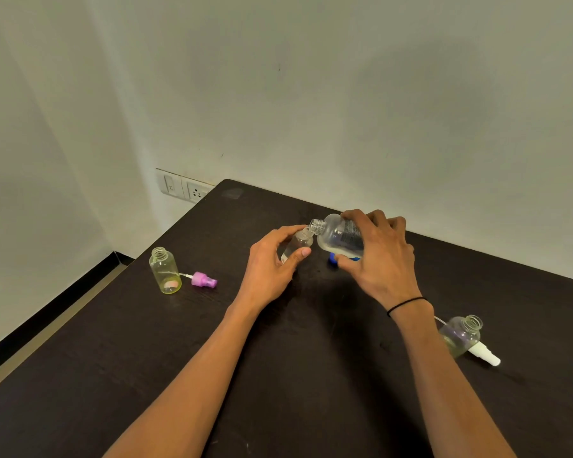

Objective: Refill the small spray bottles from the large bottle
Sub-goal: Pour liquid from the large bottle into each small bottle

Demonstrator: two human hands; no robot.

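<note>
Over the table (179, 375), my right hand (382, 259) grips the tilted large bottle (339, 236), mouth touching the small bottle (296, 246) pinched in my left hand (268, 269).

Dark brown wooden table (146, 375) against plain white wall (311, 94), w/ a white switch-and-socket plate (184, 189) behind its corner.

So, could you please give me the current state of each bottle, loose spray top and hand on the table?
large bottle: uncapped, tipped, mouth at the small bottle.
small clear bottle: open, tilted, being filled.
yellow bottle: upright, uncapped.
pink spray top: off, lying flat.
right-side bottle: uncapped.
white spray top: off, lying flat.
left hand: holds small clear bottle.
right hand: holds large bottle.
</note>
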